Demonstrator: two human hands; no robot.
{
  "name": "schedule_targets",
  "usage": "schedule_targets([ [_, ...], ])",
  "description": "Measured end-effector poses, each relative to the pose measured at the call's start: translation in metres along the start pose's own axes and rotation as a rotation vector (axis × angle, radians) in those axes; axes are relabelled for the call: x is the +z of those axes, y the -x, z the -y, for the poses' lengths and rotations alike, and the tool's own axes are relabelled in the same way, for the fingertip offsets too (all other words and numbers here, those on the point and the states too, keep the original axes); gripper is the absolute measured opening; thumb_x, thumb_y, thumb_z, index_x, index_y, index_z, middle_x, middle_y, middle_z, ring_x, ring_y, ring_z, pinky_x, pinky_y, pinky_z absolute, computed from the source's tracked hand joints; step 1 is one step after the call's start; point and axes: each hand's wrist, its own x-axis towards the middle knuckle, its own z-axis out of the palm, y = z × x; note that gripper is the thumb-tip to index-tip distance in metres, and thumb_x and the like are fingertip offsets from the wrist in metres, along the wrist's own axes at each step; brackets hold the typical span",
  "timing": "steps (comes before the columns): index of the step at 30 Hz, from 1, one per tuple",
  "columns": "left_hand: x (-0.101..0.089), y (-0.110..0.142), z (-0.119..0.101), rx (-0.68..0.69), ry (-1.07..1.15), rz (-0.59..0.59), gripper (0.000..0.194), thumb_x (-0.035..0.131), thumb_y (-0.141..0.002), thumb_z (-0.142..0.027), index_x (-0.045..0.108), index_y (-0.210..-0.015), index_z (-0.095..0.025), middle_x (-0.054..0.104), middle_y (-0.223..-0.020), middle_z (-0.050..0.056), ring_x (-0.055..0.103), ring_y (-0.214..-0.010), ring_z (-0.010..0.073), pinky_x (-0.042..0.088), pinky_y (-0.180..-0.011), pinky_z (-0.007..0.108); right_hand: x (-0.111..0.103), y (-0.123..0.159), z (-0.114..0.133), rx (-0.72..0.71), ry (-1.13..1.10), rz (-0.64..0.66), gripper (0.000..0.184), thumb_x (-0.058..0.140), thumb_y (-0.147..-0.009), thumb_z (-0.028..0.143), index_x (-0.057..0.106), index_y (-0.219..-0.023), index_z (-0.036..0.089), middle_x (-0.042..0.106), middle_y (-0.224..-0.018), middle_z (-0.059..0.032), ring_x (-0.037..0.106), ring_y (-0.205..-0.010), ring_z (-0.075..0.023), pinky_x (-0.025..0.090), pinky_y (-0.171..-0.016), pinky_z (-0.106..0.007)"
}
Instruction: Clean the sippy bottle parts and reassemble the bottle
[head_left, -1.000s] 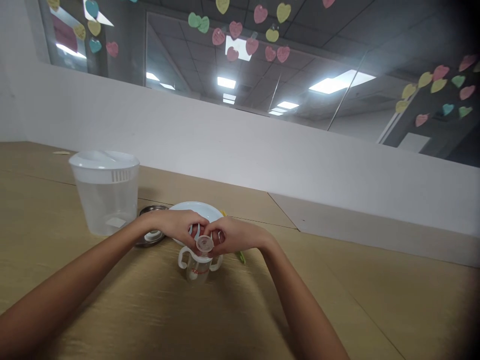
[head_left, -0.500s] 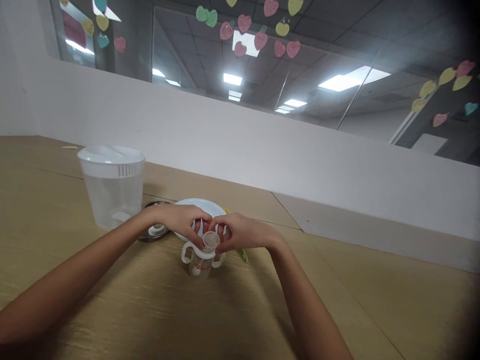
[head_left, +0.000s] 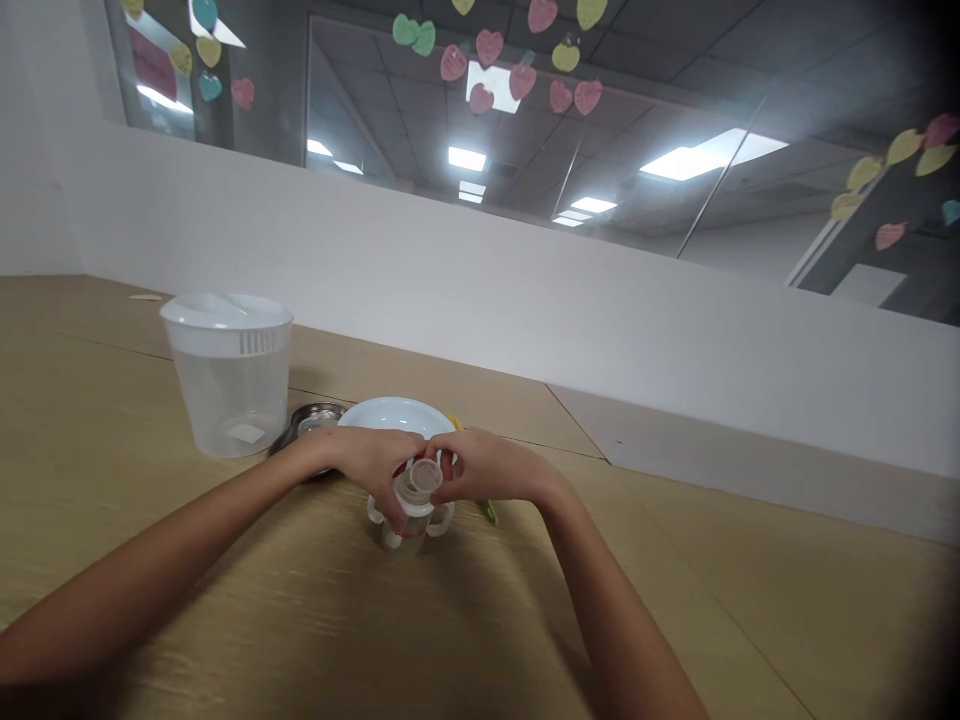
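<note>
A small clear baby bottle (head_left: pixel 409 525) with two white side handles stands on the wooden table (head_left: pixel 225 600), a clear cap on top. My left hand (head_left: pixel 371 460) wraps around the bottle's upper part from the left, fingers down over one handle. My right hand (head_left: pixel 487 468) pinches the cap (head_left: pixel 426 476) from the right. The bottle leans slightly toward me.
A clear plastic jug (head_left: pixel 229 375) with a white lid stands at the left. A pale blue plate (head_left: pixel 394 412) and a small metal dish (head_left: pixel 315 418) lie just behind my hands. Something yellow-green (head_left: pixel 489 512) pokes out under my right wrist. A white wall runs behind the table.
My left hand has slid lower around the bottle and now covers its left handle. The cap has tilted toward me. The view shifted slightly.
</note>
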Motion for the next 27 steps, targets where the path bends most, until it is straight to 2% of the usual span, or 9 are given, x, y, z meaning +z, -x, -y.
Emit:
schedule_targets([
  [5,0.003,-0.002,-0.001,-0.008,0.017,0.042,0.059,0.074,-0.057,-0.033,0.051,-0.109,-0.019,0.059,-0.100,0.001,0.057,-0.090,0.0183,0.043,-0.075,0.023,0.003,-0.001,0.000,0.016,0.071,-0.006,0.023,0.064,-0.069,0.034,0.063,-0.087,0.020,0.060,-0.075,0.0013,0.049,-0.062,-0.0099,0.030,-0.051,-0.020],
  [7,0.001,0.001,-0.002,-0.034,-0.040,0.025,0.065,0.074,-0.057,-0.038,0.049,-0.113,-0.019,0.057,-0.105,0.002,0.055,-0.093,0.0191,0.042,-0.078,0.024,0.004,-0.003,-0.002,0.010,0.093,-0.001,0.023,0.064,-0.070,0.037,0.063,-0.084,0.019,0.060,-0.072,0.0013,0.049,-0.060,-0.0099,0.029,-0.050,-0.020],
  [10,-0.008,0.010,-0.002,-0.135,-0.143,0.006,0.084,0.073,-0.054,-0.046,0.039,-0.126,-0.022,0.049,-0.118,0.005,0.053,-0.098,0.0205,0.042,-0.080,0.025,0.003,-0.004,-0.004,0.017,0.092,0.004,0.031,0.067,-0.067,0.042,0.064,-0.087,0.018,0.062,-0.075,0.0003,0.051,-0.061,-0.0106,0.031,-0.051,-0.021],
  [12,-0.018,0.020,0.000,-0.208,-0.150,0.035,0.092,0.071,-0.057,-0.048,0.029,-0.135,-0.023,0.044,-0.125,0.007,0.052,-0.099,0.0197,0.043,-0.078,0.024,0.002,-0.004,-0.003,0.020,0.062,0.009,0.038,0.068,-0.066,0.045,0.064,-0.094,0.018,0.063,-0.080,-0.0007,0.053,-0.064,-0.0111,0.032,-0.053,-0.020],
  [14,-0.029,0.030,0.004,-0.279,-0.131,0.030,0.093,0.068,-0.060,-0.049,0.024,-0.138,-0.024,0.041,-0.131,0.007,0.052,-0.102,0.0189,0.043,-0.077,0.023,0.000,-0.002,-0.002,0.016,0.026,0.012,0.043,0.067,-0.069,0.048,0.064,-0.100,0.019,0.064,-0.084,-0.0016,0.054,-0.066,-0.0114,0.034,-0.054,-0.020],
  [16,-0.038,0.038,0.010,-0.384,-0.142,-0.001,0.091,0.066,-0.062,-0.051,0.024,-0.138,-0.024,0.045,-0.131,0.007,0.053,-0.102,0.0190,0.043,-0.077,0.023,0.000,-0.001,0.001,0.015,-0.001,0.005,0.044,0.064,-0.071,0.049,0.064,-0.103,0.019,0.065,-0.085,-0.0023,0.055,-0.068,-0.0119,0.034,-0.055,-0.021],
  [19,-0.045,0.044,0.025,-0.530,-0.233,-0.016,0.080,0.064,-0.060,-0.053,0.040,-0.129,-0.020,0.057,-0.116,0.008,0.057,-0.097,0.0205,0.044,-0.075,0.025,0.000,0.000,0.004,0.034,0.014,-0.003,0.042,0.062,-0.073,0.047,0.065,-0.104,0.019,0.065,-0.084,-0.0034,0.056,-0.069,-0.0130,0.034,-0.055,-0.021],
  [22,-0.044,0.041,0.043,-0.614,-0.321,0.013,0.063,0.066,-0.056,-0.049,0.058,-0.108,-0.016,0.064,-0.102,0.008,0.060,-0.088,0.0227,0.045,-0.069,0.027,0.001,0.000,0.006,0.046,0.026,-0.010,0.045,0.062,-0.074,0.049,0.064,-0.106,0.019,0.065,-0.086,-0.0046,0.056,-0.070,-0.0132,0.034,-0.055,-0.021],
  [27,-0.033,0.031,0.061,-0.698,-0.345,0.020,0.034,0.069,-0.048,-0.034,0.066,-0.078,-0.018,0.068,-0.080,0.006,0.063,-0.074,0.0243,0.042,-0.058,0.027,0.003,0.000,0.005,0.062,-0.022,0.008,0.047,0.062,-0.073,0.047,0.062,-0.110,0.017,0.065,-0.076,-0.0035,0.055,-0.060,-0.0116,0.035,-0.051,-0.020],
])
